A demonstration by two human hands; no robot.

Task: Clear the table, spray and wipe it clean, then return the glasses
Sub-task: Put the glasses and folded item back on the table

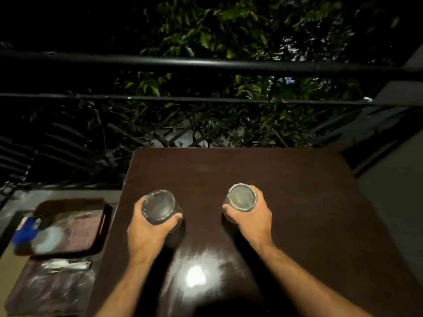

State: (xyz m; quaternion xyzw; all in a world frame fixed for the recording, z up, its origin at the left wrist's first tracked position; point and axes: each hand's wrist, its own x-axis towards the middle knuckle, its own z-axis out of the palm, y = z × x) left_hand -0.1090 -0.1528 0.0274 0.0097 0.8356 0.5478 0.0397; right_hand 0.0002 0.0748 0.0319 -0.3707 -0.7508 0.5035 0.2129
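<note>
A dark brown glossy table (286, 202) fills the middle of the view. My left hand (148, 232) grips a clear drinking glass (158, 207) from its near side, fingers curled round its wall. My right hand (256, 216) grips a second clear glass (242, 197) the same way. Both glasses are over the near middle of the tabletop, about a hand's width apart. Whether their bases touch the wood is hidden by my hands. A lamp glare shines on the table near its front edge.
To the left, lower than the table, lies a dark tray (75, 227) with a blurred blue-and-white object (25, 229) at its left edge. A dark mat with crumpled wrapping (57, 282) lies below it. A black metal railing (206, 65) runs behind the table, foliage beyond.
</note>
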